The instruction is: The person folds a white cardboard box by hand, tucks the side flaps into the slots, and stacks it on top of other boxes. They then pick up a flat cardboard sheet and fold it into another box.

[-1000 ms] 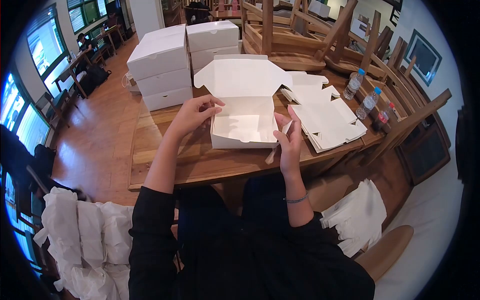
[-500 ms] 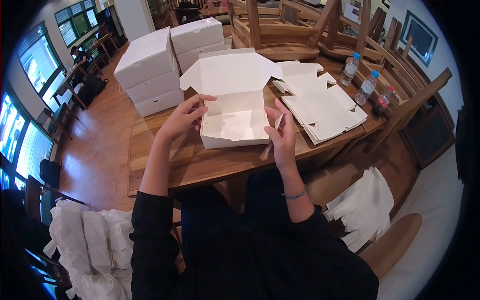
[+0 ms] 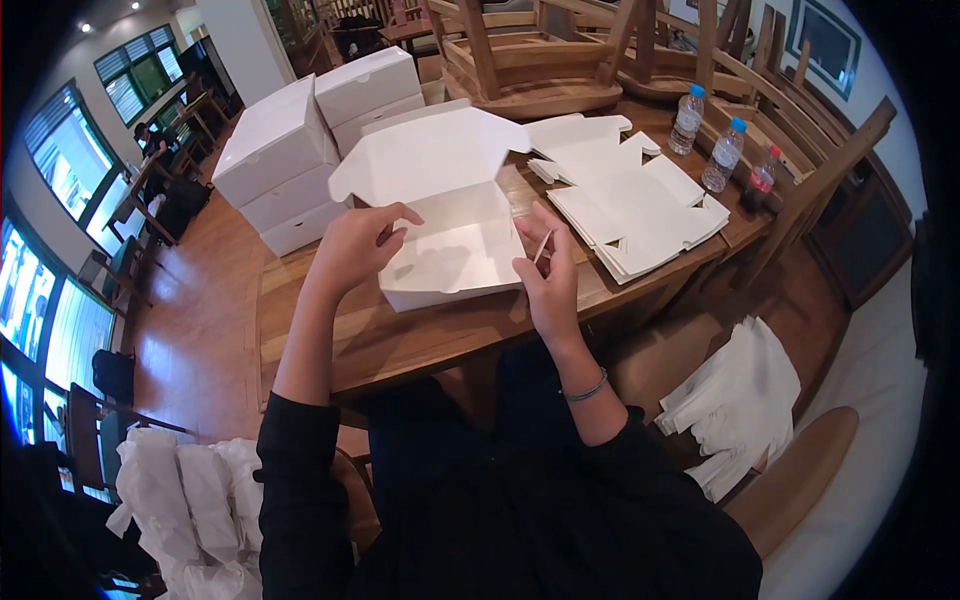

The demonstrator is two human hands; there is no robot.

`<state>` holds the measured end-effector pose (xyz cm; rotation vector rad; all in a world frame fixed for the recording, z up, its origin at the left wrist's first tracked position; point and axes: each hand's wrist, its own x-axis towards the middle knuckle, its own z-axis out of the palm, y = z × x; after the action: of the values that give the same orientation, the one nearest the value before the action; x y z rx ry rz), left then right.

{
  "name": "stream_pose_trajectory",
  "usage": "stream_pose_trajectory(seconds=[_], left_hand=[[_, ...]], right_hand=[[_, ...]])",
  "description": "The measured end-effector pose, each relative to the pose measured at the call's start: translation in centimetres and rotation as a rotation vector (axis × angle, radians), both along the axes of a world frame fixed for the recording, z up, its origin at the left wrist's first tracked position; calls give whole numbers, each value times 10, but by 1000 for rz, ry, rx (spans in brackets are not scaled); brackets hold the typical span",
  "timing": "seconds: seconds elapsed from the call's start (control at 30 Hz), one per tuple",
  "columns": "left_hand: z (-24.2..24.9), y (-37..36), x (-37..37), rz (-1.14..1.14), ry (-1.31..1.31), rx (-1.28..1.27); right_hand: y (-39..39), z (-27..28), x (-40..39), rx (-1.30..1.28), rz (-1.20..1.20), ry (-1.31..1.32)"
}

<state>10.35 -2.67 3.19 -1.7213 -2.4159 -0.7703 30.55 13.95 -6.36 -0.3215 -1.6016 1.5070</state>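
A white cardboard box [image 3: 445, 262] stands on the wooden table in front of me, its lid [image 3: 430, 155] raised and leaning back with side flaps spread. My left hand [image 3: 358, 245] is over the box's left wall, index finger and thumb apart and the other fingers curled, with nothing seen in it. At the right side, my right hand [image 3: 548, 265] pinches a thin upright flap of the box between thumb and fingers. The inside of the box holds only shadows. Right of it lies a pile of flat, unfolded white box blanks [image 3: 640, 205].
Closed white boxes [image 3: 275, 160] are stacked at the back left. Water bottles [image 3: 688, 120] and a red-capped dark drink bottle [image 3: 762, 180] stand at the right, near upturned wooden chairs [image 3: 530, 60]. White bundles [image 3: 190, 500] lie low left; white sheets [image 3: 735, 405] low right.
My left hand has lifted from the box's left wall and its index finger has stretched out. The box has turned slightly. My right hand stays at the right flap; the view has shifted a little.
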Motion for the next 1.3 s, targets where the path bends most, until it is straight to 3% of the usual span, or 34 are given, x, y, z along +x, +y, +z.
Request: stream_pose_trajectory(seconds=[0.1,0.3,0.4,0.53,0.67,0.9,1.0,1.17,1.3], left_hand=[[9,22,11,-37,46,9],[8,82,64,48,-592,-239],[-6,105,64,166,-553,-266],[-20,109,49,183,-684,-203],[-22,103,45,154,-828,-103],[-15,99,51,75,-961,-43],[-23,101,40,51,-932,18],[-20,99,39,17,-1114,129],[-17,98,40,10,-1227,150]], right_hand=[[0,-1,-3,33,-53,20],[2,-8,-7,38,-39,72],[3,-6,-4,66,5,49],[3,5,6,112,90,12],[1,-3,-2,116,30,138],[0,7,6,57,128,52],[0,6,5,95,107,51],[5,-7,-5,225,9,79],[4,-6,-3,183,21,43]])
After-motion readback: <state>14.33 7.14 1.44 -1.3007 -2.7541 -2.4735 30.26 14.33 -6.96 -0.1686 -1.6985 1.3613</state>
